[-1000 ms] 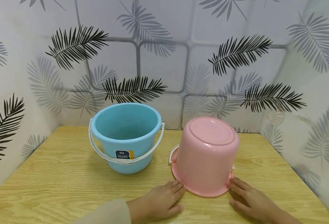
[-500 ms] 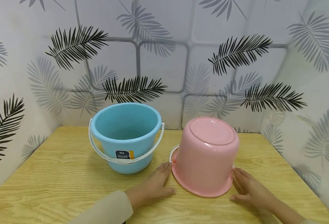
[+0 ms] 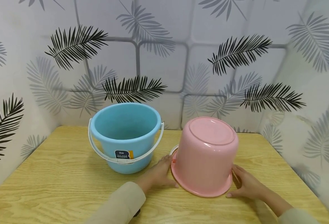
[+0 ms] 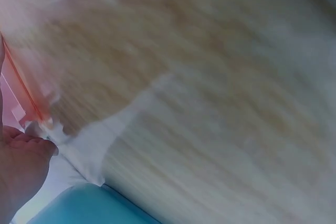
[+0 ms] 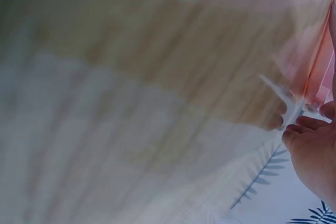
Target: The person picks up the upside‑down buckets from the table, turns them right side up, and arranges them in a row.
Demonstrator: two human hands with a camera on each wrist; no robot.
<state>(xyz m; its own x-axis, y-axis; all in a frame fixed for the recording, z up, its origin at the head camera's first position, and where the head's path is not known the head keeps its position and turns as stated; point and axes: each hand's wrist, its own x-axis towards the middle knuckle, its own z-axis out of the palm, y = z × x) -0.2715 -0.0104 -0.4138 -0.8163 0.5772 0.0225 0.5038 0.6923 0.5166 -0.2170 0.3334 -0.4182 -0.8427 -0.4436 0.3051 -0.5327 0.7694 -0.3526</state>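
A pink bucket [image 3: 206, 158] stands upside down on the table, its base up and its rim against the wood. Part of its white handle [image 3: 174, 149] shows at the left of the rim. My left hand [image 3: 159, 173] lies at the left side of the rim, fingers reaching to the handle's end and thumb apart. On the opposite side, my right hand [image 3: 246, 184] has its fingertips at the rim, the thumb spread towards me. Both wrist views show fingers beside the pink rim. Left of the pink bucket, a light blue bucket [image 3: 129, 146] stands upright with its white handle hanging in front.
The wooden table [image 3: 55, 174] has walls with leaf-patterned covering [image 3: 158, 62] behind and at both sides. The blue bucket stands close to my left hand. A small dark thing [image 3: 137, 212] shows beside my left sleeve.
Both hands have slid away from me along the pink bucket's rim, the left from its front to the handle side, the right slightly farther back. Both buckets have stayed in place.
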